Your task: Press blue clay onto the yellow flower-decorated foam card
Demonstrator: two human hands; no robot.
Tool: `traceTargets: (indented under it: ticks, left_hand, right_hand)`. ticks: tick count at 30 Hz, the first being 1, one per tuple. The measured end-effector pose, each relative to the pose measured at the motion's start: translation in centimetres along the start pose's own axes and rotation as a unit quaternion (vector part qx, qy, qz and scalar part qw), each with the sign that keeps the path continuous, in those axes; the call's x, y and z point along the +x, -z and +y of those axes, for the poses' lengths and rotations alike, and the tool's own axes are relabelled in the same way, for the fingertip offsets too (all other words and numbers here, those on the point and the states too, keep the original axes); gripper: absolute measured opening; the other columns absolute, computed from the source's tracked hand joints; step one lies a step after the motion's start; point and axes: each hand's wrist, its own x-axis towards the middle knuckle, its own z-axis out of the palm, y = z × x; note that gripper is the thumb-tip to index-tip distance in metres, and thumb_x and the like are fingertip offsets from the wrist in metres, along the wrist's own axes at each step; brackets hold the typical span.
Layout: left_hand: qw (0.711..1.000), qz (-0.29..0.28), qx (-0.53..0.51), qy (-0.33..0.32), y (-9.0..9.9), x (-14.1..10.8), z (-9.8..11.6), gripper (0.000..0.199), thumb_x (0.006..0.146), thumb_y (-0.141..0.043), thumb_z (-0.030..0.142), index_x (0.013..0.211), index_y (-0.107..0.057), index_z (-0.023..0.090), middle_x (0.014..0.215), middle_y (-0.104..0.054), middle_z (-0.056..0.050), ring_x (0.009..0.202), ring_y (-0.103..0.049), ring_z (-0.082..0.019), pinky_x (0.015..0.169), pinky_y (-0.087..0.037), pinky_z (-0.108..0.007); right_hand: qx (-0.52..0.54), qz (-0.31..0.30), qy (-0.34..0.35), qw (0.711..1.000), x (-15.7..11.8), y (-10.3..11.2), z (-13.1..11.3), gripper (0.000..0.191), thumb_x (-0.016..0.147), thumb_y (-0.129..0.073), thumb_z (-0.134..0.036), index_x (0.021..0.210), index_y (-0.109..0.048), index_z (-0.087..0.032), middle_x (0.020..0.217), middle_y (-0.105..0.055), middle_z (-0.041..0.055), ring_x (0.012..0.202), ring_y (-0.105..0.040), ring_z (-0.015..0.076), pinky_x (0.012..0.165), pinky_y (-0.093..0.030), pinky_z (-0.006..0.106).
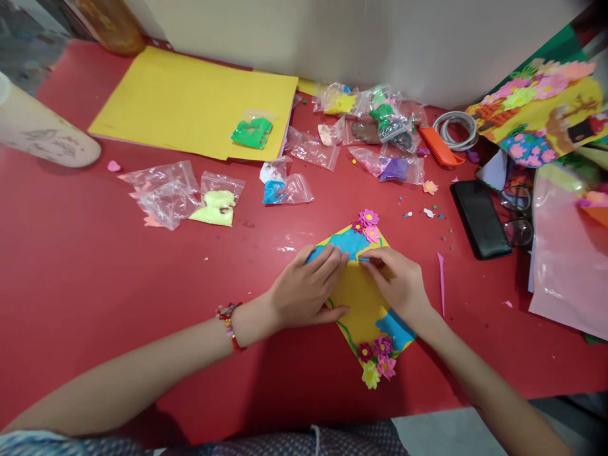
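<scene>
Near the front edge of a table (156, 278), a yellow card (363, 292) is steadied by a left hand (304, 286), fingers flat and gripping nothing, while blue clay (363, 259), pinched in a right hand's (401, 278) closed fingertips, could, by a slip, be smeared against the flowers (369, 218) at the card's far corner.

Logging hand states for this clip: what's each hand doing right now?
Left hand: open, resting on the yellow card.
Right hand: closed, pinching a small blue piece.
</scene>
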Motion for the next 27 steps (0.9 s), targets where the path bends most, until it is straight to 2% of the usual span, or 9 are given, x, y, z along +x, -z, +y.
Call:
traceTargets:
  ticks: [5,9,12,16,20,25,27]
  left_hand:
    - [1.0,-0.017,0.013,0.003,0.2,-0.1,0.1,0.065,0.093,-0.025,0.052,0.125,-0.051,0.002,0.118,-0.061,-0.018,0.115,-0.05,-0.027,0.093,-0.03,-0.041]
    - [1.0,-0.021,0.022,0.005,0.2,-0.2,0.2,0.064,0.093,-0.025,0.053,0.124,-0.053,0.005,0.12,-0.061,-0.017,0.115,-0.05,-0.026,0.094,-0.029,-0.04]
    - [0.999,-0.029,0.025,0.004,0.1,-0.2,0.2,0.064,0.092,-0.026,0.054,0.125,-0.053,0.006,0.12,-0.06,-0.017,0.114,-0.05,-0.027,0.094,-0.03,-0.041]
    - [0.998,-0.047,0.035,0.0,0.2,0.1,0.3,0.065,0.091,-0.029,0.055,0.127,-0.051,0.007,0.117,-0.061,-0.016,0.112,-0.05,-0.028,0.092,-0.029,-0.041]
    - [0.998,-0.056,0.037,0.003,0.4,0.4,0.4,0.067,0.091,-0.03,0.056,0.13,-0.048,0.005,0.115,-0.061,-0.016,0.111,-0.05,-0.027,0.093,-0.029,-0.041]
    - [0.998,-0.045,0.033,0.007,0.3,0.4,0.5,0.066,0.09,-0.03,0.056,0.129,-0.049,0.007,0.113,-0.061,-0.015,0.111,-0.048,-0.027,0.091,-0.028,-0.043]
    - [0.998,-0.044,0.037,0.009,0.2,0.5,0.6,0.065,0.09,-0.031,0.058,0.128,-0.05,0.009,0.11,-0.061,-0.015,0.11,-0.048,-0.028,0.089,-0.029,-0.044]
  right_hand:
    - [-0.056,-0.001,0.065,0.996,0.5,-0.2,0.1,0.01,0.088,-0.052,-0.019,0.084,-0.062,-0.019,0.082,-0.066,0.0032,0.079,-0.061,0.0152,0.069,-0.045,0.027]
    - [-0.156,-0.02,0.12,0.98,0.8,-0.1,0.2,0.018,0.092,-0.048,-0.02,0.081,-0.063,-0.019,0.079,-0.065,0.0018,0.074,-0.058,0.015,0.064,-0.035,0.03]
    - [-0.188,-0.02,0.137,0.972,1.0,0.1,0.3,0.019,0.092,-0.047,-0.018,0.081,-0.062,-0.019,0.077,-0.066,0.0005,0.071,-0.057,0.014,0.064,-0.03,0.03]
    - [-0.176,-0.011,0.118,0.977,1.0,0.6,0.6,0.014,0.091,-0.049,-0.019,0.086,-0.062,-0.019,0.083,-0.067,0.0009,0.077,-0.06,0.0137,0.066,-0.032,0.03]
    - [-0.182,-0.007,0.067,0.981,1.1,1.2,0.8,0.011,0.09,-0.051,-0.02,0.085,-0.06,-0.019,0.085,-0.068,0.0021,0.081,-0.062,0.0163,0.067,-0.036,0.03]
    - [-0.092,0.035,0.009,0.995,1.6,2.2,0.7,0.013,0.09,-0.051,-0.02,0.097,-0.061,-0.02,0.09,-0.071,0.0024,0.079,-0.065,0.015,0.069,-0.047,0.028]
    - [-0.054,0.043,0.002,0.998,1.7,2.5,0.5,0.012,0.088,-0.053,-0.02,0.095,-0.063,-0.021,0.09,-0.071,0.0019,0.081,-0.066,0.0148,0.071,-0.05,0.028]
